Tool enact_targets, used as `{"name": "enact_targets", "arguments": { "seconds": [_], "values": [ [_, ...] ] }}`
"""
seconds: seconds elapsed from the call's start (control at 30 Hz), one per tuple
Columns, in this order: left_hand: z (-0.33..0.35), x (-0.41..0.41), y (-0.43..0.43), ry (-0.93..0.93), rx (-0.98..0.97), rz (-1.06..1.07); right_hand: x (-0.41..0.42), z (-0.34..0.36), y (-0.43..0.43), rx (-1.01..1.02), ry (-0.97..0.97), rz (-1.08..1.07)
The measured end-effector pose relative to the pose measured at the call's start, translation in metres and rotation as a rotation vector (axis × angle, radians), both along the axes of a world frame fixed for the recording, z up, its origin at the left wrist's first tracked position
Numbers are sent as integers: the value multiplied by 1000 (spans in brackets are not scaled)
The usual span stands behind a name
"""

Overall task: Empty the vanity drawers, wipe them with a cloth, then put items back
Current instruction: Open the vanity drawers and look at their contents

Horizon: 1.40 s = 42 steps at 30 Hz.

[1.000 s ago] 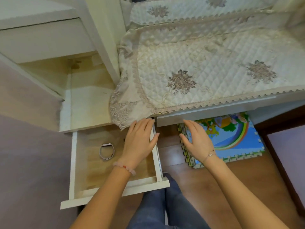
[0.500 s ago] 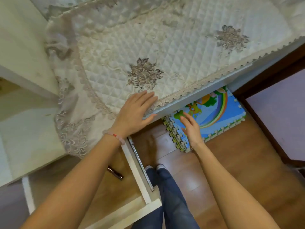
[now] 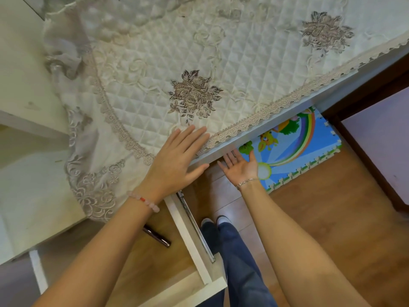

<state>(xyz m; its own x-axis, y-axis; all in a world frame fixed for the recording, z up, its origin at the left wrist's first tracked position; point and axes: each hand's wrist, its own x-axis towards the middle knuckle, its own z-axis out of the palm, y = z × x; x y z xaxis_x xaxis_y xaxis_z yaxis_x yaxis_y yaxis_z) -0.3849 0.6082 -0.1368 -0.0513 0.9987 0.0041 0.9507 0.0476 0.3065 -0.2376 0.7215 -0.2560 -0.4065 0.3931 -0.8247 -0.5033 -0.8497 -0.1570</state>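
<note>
Head view: my left hand (image 3: 177,160) lies flat on the quilted cover (image 3: 199,63) at the surface's front edge, grip slack, holding nothing. My right hand (image 3: 240,166) reaches palm-up under that edge, fingers straight, empty. The drawer (image 3: 194,244) stands pulled out with a dark pen-like stick (image 3: 157,237) inside. I judge it's early: emptying isn't finished, no cloth shows, wiping and refilling remain.

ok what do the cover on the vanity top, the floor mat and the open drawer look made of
Cream quilted cover: stitched padded fabric, lace trim, likely polyester. Colourful puzzle-edged floor mat: looks like soft foam, matte, interlocking teeth. Open white drawer: painted board sides, wood-grain bottom, probably laminate.
</note>
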Motion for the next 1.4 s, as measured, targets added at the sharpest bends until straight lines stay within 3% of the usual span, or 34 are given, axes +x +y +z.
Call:
{"name": "enact_targets", "arguments": {
  "seconds": [0.4,0.87,1.4],
  "values": [
    [4,12,-16,33,-54,53,13,3,-15,-20,45,-71],
    [1,29,-34,192,-151,80,108,5,-64,-58,-14,-111],
    [5,49,-28,221,-186,172,198,10,-108,-118,-55,-100]
  ]
}}
